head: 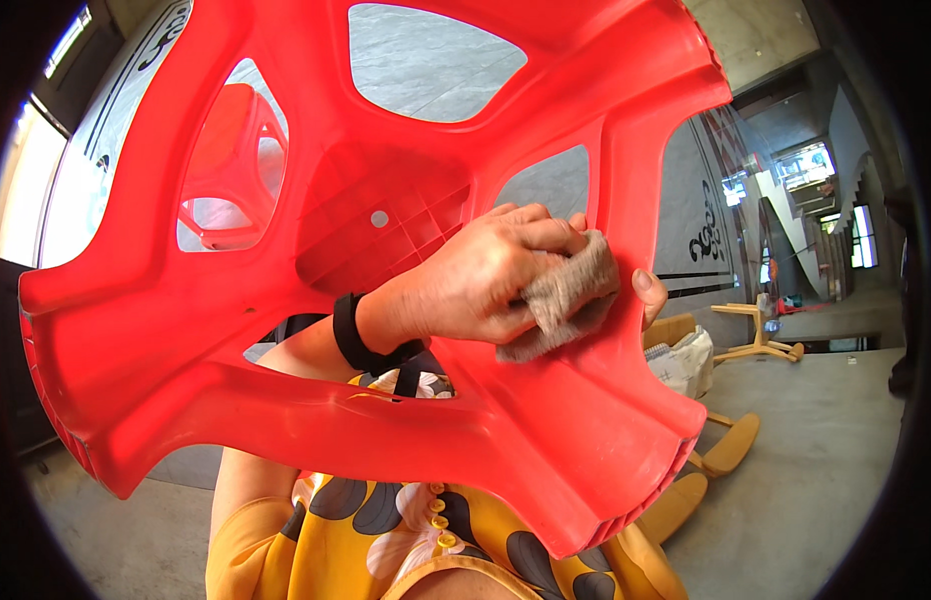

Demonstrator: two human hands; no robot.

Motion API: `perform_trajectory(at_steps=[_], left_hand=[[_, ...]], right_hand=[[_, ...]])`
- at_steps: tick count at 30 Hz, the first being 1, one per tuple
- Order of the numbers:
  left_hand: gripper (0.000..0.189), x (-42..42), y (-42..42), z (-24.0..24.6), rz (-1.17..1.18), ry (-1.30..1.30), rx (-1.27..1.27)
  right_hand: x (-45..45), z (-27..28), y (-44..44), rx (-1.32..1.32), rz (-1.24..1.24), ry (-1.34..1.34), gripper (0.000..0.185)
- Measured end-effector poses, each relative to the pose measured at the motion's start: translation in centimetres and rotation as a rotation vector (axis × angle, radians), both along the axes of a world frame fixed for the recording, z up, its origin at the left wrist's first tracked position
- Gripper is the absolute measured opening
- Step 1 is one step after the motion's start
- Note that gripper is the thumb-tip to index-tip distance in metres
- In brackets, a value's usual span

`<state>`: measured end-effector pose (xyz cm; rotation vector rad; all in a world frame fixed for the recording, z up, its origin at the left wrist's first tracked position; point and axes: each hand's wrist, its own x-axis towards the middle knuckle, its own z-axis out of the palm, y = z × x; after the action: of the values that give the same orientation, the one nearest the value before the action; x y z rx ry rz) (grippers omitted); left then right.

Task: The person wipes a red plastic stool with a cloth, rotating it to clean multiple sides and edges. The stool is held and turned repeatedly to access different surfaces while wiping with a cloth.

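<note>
A red plastic stool (345, 427) fills most of the view, its hollow, ribbed underside facing me and its legs spread outward. My left hand (480, 277), with a black band at the wrist, is closed on a bunched grey-brown cloth (567, 300). The cloth lies against the inner face of the lower-right leg. Only the thumb of my right hand (649, 298) plainly shows, at that leg's outer edge; the stool hides most of this hand, which grips the leg.
Through an opening on the left, another red plastic stool (222, 142) shows. Wooden furniture with curved feet (732, 446) stands on the grey floor at the right, with a pale patterned cloth (687, 364) by it. Grey tiles with black scrollwork lie beyond the stool.
</note>
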<state>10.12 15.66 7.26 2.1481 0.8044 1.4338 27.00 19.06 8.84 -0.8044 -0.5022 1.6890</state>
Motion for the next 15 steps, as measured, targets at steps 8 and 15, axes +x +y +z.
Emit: perform_trajectory(at_steps=[8,15], left_hand=[[0.032,1.6,0.0,-0.3,-0.083,0.125,0.184],[0.030,3.0,-1.9,1.8,-0.685,-0.373,-0.278]], right_hand=[[1.2,0.2,1.1,0.324,0.412,-0.067,0.058],[2.8,-1.0,3.6,0.518,0.664,-0.169,0.062]])
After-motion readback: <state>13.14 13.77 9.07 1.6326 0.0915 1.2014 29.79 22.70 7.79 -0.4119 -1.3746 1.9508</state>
